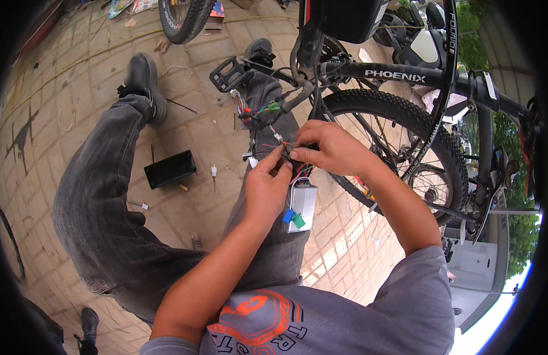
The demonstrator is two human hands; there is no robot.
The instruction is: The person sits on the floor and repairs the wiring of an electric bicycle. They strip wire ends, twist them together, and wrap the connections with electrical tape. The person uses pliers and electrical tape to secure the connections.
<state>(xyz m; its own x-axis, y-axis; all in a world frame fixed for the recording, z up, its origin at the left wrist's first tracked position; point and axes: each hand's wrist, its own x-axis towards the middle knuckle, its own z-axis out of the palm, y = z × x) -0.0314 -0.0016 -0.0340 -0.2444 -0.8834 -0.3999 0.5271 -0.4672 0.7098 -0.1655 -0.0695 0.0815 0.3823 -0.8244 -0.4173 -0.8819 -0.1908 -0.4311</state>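
Thin wires (286, 146) run between the fingertips of both hands above my leg. My left hand (270, 177) pinches them between thumb and forefinger. From the right, my right hand (322, 148) closes its thumb and fingers on the same dark wires. Just above the fingertips is a small white plug connector (278, 137). A silver finned controller box (303, 208) rests on my thigh below the hands, with a blue connector (288, 216) and a green connector (298, 220) hanging over it. Farther up, a bundle of coloured wires (247, 116) comes from the bicycle frame (389, 74).
The bicycle's rear wheel (389, 102) and pedal (226, 74) stand close to my hands. A black rectangular case (171, 169), a white connector (214, 171) and another small connector (144, 206) lie on the paving. Another person's shoe (90, 320) shows at lower left.
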